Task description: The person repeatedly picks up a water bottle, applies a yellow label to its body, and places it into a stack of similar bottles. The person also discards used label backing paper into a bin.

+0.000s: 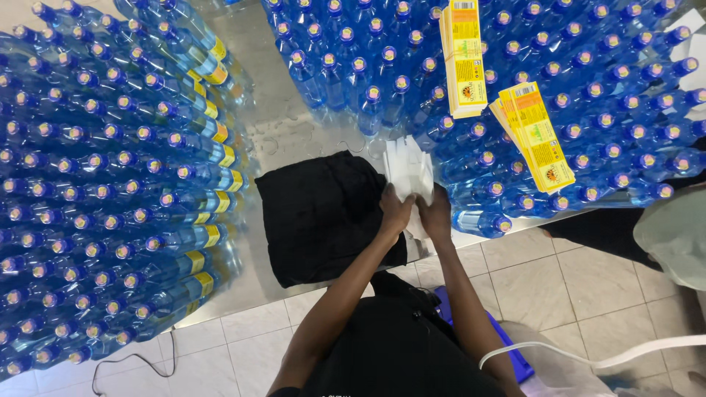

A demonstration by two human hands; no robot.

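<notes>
Head view looks straight down on my two hands, which meet at the near edge of a steel counter [294,125]. Both work on a stack of white sheets [409,170], probably blank label backings or paper, though I can't make out which.

My left hand [394,212] and right hand [435,213] sit side by side, almost touching, at the near end of the stack. Each grip is curled and pinching the sheets' lower edge; the fingers are hidden under the paper, so I judge this from the bent knuckles only. The stack fans out away from me, its long axis running from my hands toward the far side of the counter, tilted slightly to the left. Neither hand is clearly nearer; the stack lies directly ahead of both.

Just left of the hands, touching the stack's edge, lies a black cloth [327,217] spread flat on the counter. To the right stands a dense block of blue bottles [588,110], with two bundles of yellow labels [465,59] [540,136] resting on their caps, the nearer one off to the right of the sheets. Another mass of blue bottles lies on its side at left, caps toward me.

At the far right edge, a pale sleeve [673,235] belongs to another person.
</notes>
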